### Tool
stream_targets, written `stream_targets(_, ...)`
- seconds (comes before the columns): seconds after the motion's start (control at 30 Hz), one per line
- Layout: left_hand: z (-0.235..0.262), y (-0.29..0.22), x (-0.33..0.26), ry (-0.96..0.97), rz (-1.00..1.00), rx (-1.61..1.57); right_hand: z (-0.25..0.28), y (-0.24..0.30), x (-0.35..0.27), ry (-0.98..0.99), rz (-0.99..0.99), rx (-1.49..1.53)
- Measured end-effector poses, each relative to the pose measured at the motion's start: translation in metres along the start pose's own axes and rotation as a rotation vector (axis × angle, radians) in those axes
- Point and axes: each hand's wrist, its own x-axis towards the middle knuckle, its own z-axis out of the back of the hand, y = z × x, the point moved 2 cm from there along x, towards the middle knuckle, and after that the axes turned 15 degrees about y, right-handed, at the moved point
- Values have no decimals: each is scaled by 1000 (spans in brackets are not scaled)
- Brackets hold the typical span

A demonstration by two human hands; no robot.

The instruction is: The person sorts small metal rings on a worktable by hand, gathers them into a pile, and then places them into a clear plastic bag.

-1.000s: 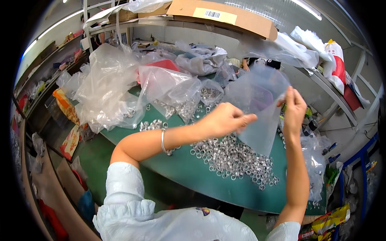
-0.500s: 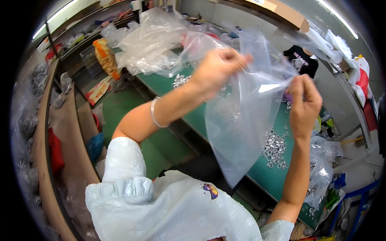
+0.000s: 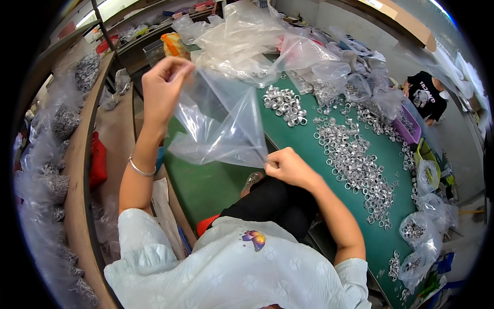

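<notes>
Head view: the left hand (image 3: 163, 88) and right hand (image 3: 288, 166) are pinching opposite corners of a clear, crumpled plastic bag (image 3: 222, 126), stretching it above the green desk's (image 3: 206, 185) near edge; fingertips are hiding its corners, contents unclear.

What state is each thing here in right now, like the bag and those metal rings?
Clear plastic bag: empty, held stretched between both hands.
Left hand: raised, pinching a bag corner.
Right hand: low, pinching another corner.
Metal rings: loose on the green table.
Small bags: filled with rings.
</notes>
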Motion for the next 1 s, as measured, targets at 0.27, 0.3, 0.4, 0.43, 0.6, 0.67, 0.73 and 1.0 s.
stream_targets(0.27,-14,139,-60,201,190,431,-13,-89,65,-182,39,343)
stream_targets(0.3,-24,155,-68,197,205,402,-5,-107,71,-434,27,110)
stream_targets(0.4,-54,182,-87,260,385,332,25,-138,96,-639,-166,-198)
stream_targets(0.43,-69,189,-87,284,457,267,35,-154,106,-635,-214,-262)
stream_targets(0.6,-102,215,-91,297,533,177,54,-172,170,-398,-480,-509)
stream_targets(0.67,-108,222,-90,258,489,144,54,-178,178,-430,-419,-566)
stream_targets(0.73,-108,224,-82,283,515,145,59,-187,182,-449,-436,-593)
stream_targets(1.0,-93,223,-36,375,653,82,69,-197,175,-436,-469,-509)
